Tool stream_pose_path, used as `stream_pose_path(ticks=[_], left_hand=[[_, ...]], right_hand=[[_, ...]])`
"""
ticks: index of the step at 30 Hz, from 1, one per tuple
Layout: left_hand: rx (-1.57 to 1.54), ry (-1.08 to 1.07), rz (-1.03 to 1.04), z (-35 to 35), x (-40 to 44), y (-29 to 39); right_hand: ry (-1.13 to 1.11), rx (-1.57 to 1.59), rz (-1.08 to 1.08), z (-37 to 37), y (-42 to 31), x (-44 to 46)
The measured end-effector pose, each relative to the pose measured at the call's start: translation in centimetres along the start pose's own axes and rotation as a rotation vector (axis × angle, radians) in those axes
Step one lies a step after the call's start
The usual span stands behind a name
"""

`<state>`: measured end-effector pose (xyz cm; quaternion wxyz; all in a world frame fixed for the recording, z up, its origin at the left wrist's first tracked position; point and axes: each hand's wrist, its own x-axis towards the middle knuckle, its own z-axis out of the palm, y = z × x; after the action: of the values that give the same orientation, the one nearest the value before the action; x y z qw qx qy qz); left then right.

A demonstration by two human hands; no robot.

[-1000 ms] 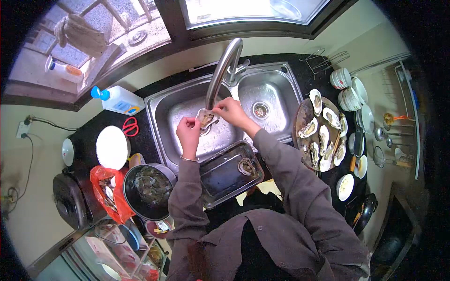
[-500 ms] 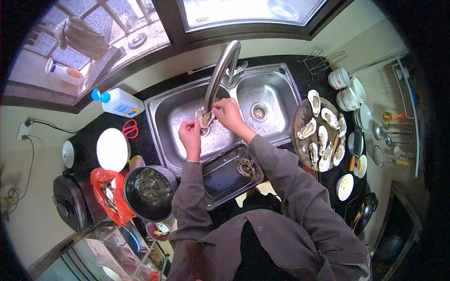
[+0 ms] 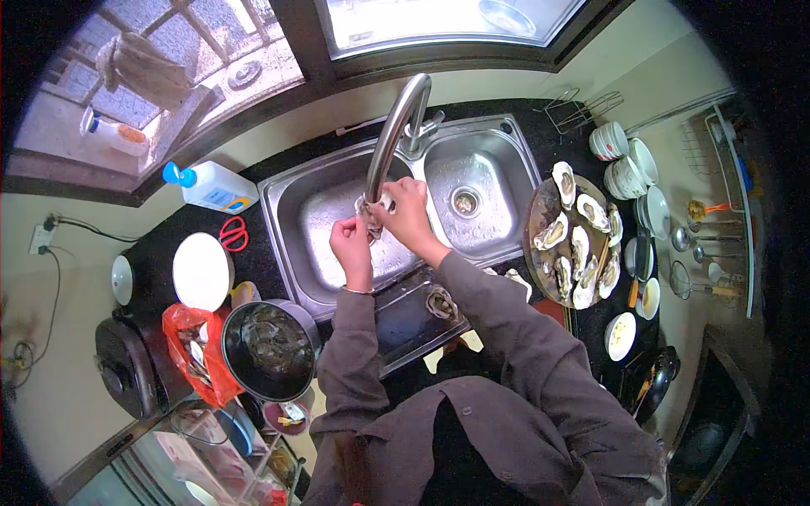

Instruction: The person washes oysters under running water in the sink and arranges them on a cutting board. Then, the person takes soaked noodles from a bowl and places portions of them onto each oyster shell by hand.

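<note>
Under the tap [image 3: 396, 139], over the left basin of the steel sink [image 3: 312, 211], both my hands are closed on an oyster [image 3: 364, 211]. My left hand [image 3: 351, 246] pinches its lower left edge. My right hand [image 3: 407, 215] grips it from the right and covers part of it. Below the sink, a dark tray [image 3: 405, 320] holds another oyster [image 3: 440, 302], and my right sleeve hides part of that tray. Several opened oysters lie on a round board [image 3: 547, 261] at the right.
At the left are a black pot [image 3: 270, 350], a red bag of shells [image 3: 201, 354], a white plate [image 3: 203, 271], red scissors [image 3: 234, 234] and a detergent bottle [image 3: 211, 187]. Stacked bowls [image 3: 626, 177] and a small bowl [image 3: 620, 336] stand right. More shells [image 3: 516, 282] lie beside my right sleeve.
My right hand has moved left and down, covering more of the oyster. My left hand has shifted slightly right. The right sleeve now covers more of the tray, and shells show beside it.
</note>
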<state>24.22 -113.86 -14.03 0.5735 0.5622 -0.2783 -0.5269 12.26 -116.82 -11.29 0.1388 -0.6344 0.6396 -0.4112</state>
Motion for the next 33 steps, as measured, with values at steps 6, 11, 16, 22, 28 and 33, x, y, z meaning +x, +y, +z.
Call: stream_pose_path(ticks=[6, 11, 16, 22, 28, 33], left_hand=[[0.015, -0.008, 0.029, -0.2, -0.1, -0.4], [0.006, -0.03, 0.031, -0.1, -0.4, -0.9], [-0.005, -0.019, -0.015, 0.2, -0.6, -0.7], [0.044, -0.031, -0.027, -0.2, -0.4, -0.7], [0.057, -0.075, -0.107, 0.4, 0.5, -0.6], [-0.15, -0.165, -0.408, 0.2, 1.9, -1.5]], right_hand=[[-0.143, -0.07, -0.035, -1.5, 0.6, 0.7], [-0.182, -0.071, -0.105, -0.9, 1.8, 1.7], [-0.045, -0.099, -0.198, -1.3, 0.7, 1.4], [-0.031, -0.173, -0.279, -1.7, 0.6, 1.8], [-0.055, -0.137, -0.251, -2.1, 1.1, 1.2], [-0.088, -0.074, -0.039, -3.9, 2.8, 1.5]])
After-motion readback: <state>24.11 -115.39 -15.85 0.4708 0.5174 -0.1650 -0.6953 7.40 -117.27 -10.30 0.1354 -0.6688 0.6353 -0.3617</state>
